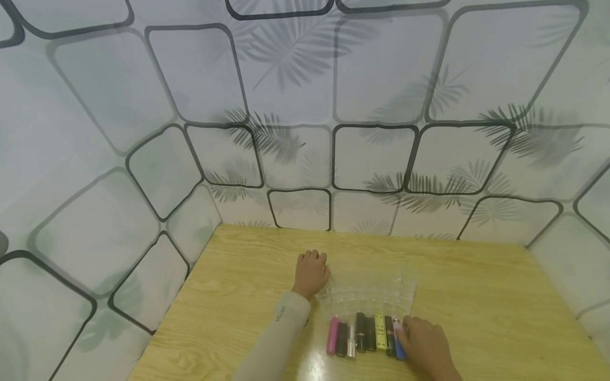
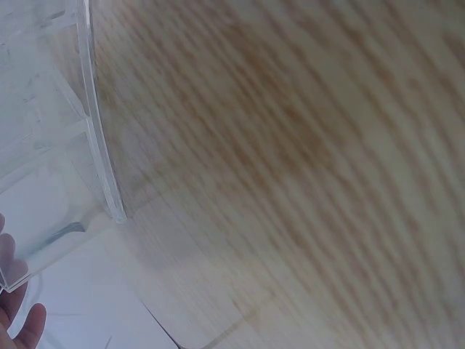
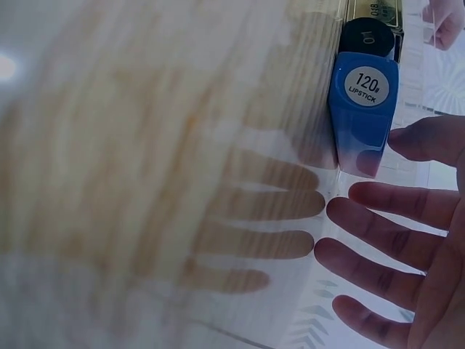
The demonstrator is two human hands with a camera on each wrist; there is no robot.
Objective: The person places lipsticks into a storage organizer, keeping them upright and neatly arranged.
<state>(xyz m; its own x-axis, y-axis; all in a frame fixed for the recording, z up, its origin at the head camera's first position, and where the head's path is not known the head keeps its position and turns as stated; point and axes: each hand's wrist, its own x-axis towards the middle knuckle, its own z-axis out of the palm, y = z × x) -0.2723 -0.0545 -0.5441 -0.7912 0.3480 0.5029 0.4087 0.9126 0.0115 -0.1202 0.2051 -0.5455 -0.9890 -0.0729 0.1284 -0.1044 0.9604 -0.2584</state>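
Note:
A clear plastic organizer [image 1: 367,291] with small compartments lies on the table. My left hand [image 1: 311,274] is at its far left corner; in the left wrist view the fingers [image 2: 7,251] show through the clear wall, with the thumb on the other side of the corner. In front of the organizer lies a row of lipsticks, among them a pink tube [image 1: 332,336], a silver one [image 1: 351,344] and a yellow one [image 1: 380,332]. At the right end is a blue lipstick [image 3: 363,98]. My right hand [image 1: 424,341] has its fingers spread straight at the tabletop, the thumb right beside that lipstick.
The wood-grain table [image 1: 229,307] meets a patterned wall covering [image 1: 305,159] at the back and both sides. More lipsticks in black cases [image 1: 360,333] lie close together in the row. Light glares off the tabletop near the front.

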